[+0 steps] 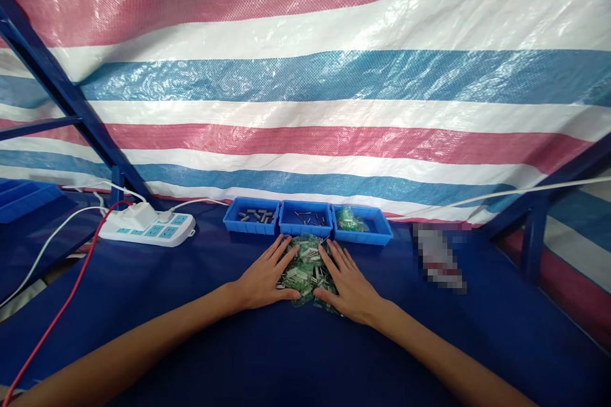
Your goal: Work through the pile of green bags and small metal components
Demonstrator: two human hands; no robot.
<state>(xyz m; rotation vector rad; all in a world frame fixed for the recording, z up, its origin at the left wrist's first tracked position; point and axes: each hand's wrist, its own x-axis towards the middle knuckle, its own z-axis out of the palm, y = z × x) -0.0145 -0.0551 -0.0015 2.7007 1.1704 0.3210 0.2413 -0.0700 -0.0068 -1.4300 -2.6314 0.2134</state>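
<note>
Both forearms reach in from the near edge of the blue table cover [200, 356] and angle toward each other. From where I watch, my left hand [265, 280] lies palm down with fingers spread and released, its inner edge pressed against the left side of a pile of small green parts [305, 267]. My right hand [347, 285] mirrors it on the pile's right side, flat, fingers splayed and loose, gripping nothing. So the pile sits between the two hands, touched by both, just in front of a row of trays.

Going left to right behind it: a white power strip [153, 227] with cords plugged in lies well to the left. Then come three blue trays side by side. The left tray [251, 216] holds small dark cylinders, the middle tray [305, 219] a few thin metal pins, and the right tray [363, 225] a clump of green parts. A striped tarp [305, 89] hangs behind them.
</note>
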